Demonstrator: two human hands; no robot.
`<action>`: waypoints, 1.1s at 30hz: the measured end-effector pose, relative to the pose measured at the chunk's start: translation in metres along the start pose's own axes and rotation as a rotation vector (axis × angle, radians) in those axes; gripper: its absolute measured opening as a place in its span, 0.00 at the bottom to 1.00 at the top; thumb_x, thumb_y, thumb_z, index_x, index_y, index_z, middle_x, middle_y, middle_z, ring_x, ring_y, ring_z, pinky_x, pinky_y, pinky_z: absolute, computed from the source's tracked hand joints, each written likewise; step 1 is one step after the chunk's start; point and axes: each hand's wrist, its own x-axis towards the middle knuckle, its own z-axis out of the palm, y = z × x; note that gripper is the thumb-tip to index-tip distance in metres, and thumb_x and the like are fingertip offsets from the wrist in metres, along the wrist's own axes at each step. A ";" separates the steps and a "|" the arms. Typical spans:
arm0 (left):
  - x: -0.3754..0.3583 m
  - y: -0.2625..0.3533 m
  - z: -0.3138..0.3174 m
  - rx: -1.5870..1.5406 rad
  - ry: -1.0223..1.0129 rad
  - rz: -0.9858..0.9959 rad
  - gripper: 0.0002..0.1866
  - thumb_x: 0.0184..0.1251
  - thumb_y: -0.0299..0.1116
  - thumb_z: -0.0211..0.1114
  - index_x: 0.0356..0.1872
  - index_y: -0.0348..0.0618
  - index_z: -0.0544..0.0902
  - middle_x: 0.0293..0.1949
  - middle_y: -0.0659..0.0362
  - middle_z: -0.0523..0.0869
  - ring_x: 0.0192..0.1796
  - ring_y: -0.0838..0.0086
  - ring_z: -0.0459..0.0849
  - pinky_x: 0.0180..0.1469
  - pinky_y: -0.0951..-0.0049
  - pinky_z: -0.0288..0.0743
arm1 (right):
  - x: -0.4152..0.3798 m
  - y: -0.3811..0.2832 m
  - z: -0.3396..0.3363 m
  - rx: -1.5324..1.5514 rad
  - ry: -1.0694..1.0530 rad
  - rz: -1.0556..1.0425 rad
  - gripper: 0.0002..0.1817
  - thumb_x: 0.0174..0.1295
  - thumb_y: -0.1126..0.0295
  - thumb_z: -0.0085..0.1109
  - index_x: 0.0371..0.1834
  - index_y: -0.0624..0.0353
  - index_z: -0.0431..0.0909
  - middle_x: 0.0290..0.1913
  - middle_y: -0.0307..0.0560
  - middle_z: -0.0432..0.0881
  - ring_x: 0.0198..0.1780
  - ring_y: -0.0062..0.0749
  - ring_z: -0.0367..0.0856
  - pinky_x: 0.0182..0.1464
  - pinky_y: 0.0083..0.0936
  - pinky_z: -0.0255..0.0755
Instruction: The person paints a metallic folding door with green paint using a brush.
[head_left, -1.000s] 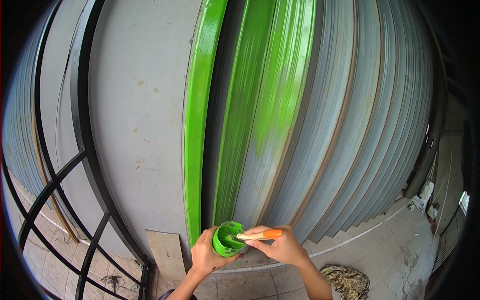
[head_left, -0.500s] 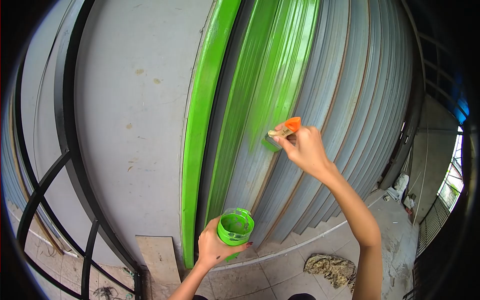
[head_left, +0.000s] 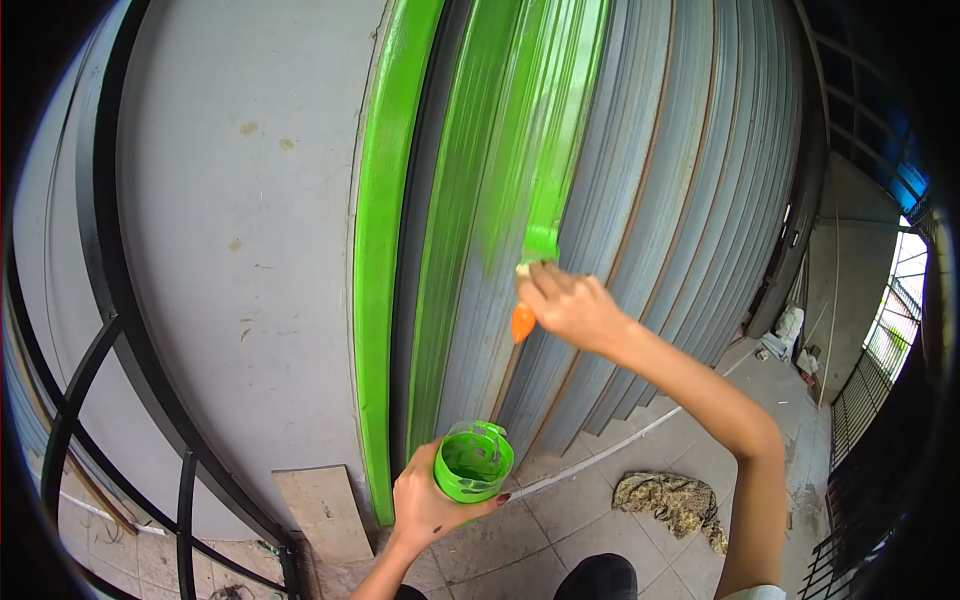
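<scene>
My right hand (head_left: 572, 303) is closed around a paintbrush (head_left: 522, 322) with an orange handle tip pointing down. Its green-coated bristles press against the ribbed grey metal folding door (head_left: 560, 380), at the lower end of a wet green stripe (head_left: 545, 200). The leftmost panels of the door carry green paint, thinner and patchy toward the bottom. My left hand (head_left: 425, 505) grips a cut plastic container (head_left: 473, 488) smeared with green paint inside and out. It is held low in front of the door, its opening facing up.
A bright green door frame (head_left: 375, 300) borders the grey wall (head_left: 240, 250). Black metal bars (head_left: 110, 230) stand at left. A board (head_left: 322, 510) leans on the wall. A stained cloth (head_left: 670, 502) lies on the tiled floor (head_left: 500, 550), near my shoe (head_left: 600, 578).
My right hand has turned the brush from a sideways tilt to bristles up, handle down, and set it against the door. The green stripe there now looks fuller. My left hand stays with the container.
</scene>
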 end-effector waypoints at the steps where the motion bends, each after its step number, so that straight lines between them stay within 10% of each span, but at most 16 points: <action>1: 0.000 0.003 -0.002 -0.008 0.006 0.001 0.46 0.28 0.51 0.87 0.52 0.32 0.79 0.42 0.50 0.87 0.43 0.61 0.89 0.47 0.66 0.82 | -0.012 -0.022 0.000 0.066 0.000 -0.037 0.07 0.55 0.75 0.60 0.33 0.65 0.73 0.34 0.55 0.84 0.35 0.37 0.88 0.25 0.25 0.82; 6: -0.001 0.003 -0.004 -0.002 0.007 -0.003 0.45 0.28 0.50 0.87 0.51 0.33 0.79 0.42 0.49 0.87 0.42 0.62 0.89 0.46 0.67 0.83 | -0.025 -0.042 -0.003 0.555 -0.368 0.114 0.13 0.52 0.84 0.55 0.42 0.64 0.75 0.32 0.53 0.84 0.29 0.43 0.87 0.22 0.33 0.80; 14: 0.000 -0.001 0.005 0.008 -0.011 0.014 0.46 0.28 0.49 0.87 0.51 0.32 0.79 0.43 0.48 0.87 0.43 0.62 0.89 0.47 0.66 0.83 | 0.060 0.094 -0.036 0.098 0.232 0.203 0.09 0.53 0.83 0.56 0.35 0.58 0.75 0.25 0.48 0.81 0.22 0.45 0.81 0.20 0.36 0.74; 16: -0.001 -0.001 0.006 0.009 -0.014 0.024 0.46 0.29 0.49 0.87 0.52 0.32 0.79 0.43 0.48 0.87 0.43 0.62 0.89 0.47 0.66 0.83 | 0.042 0.056 -0.015 -0.008 0.116 0.118 0.05 0.54 0.77 0.60 0.32 0.61 0.74 0.30 0.48 0.84 0.28 0.35 0.86 0.22 0.28 0.79; 23: -0.004 0.010 0.004 0.015 -0.022 0.034 0.45 0.29 0.49 0.87 0.52 0.32 0.79 0.42 0.49 0.87 0.42 0.62 0.89 0.47 0.67 0.83 | -0.023 -0.066 0.014 0.612 -0.385 0.018 0.10 0.50 0.80 0.60 0.37 0.64 0.75 0.30 0.58 0.83 0.28 0.46 0.86 0.25 0.36 0.81; 29: -0.003 0.016 0.007 -0.039 -0.038 -0.019 0.40 0.31 0.44 0.86 0.48 0.32 0.80 0.42 0.49 0.88 0.45 0.64 0.89 0.50 0.67 0.81 | 0.069 0.059 -0.008 0.154 0.170 0.122 0.10 0.49 0.82 0.59 0.34 0.61 0.74 0.26 0.50 0.81 0.24 0.44 0.84 0.21 0.35 0.77; 33: -0.004 0.013 0.009 -0.006 -0.046 0.019 0.44 0.29 0.47 0.87 0.51 0.32 0.79 0.43 0.49 0.87 0.44 0.63 0.89 0.48 0.66 0.82 | 0.070 0.063 0.002 0.026 0.130 0.133 0.05 0.53 0.76 0.59 0.31 0.61 0.73 0.25 0.48 0.80 0.25 0.38 0.84 0.21 0.31 0.77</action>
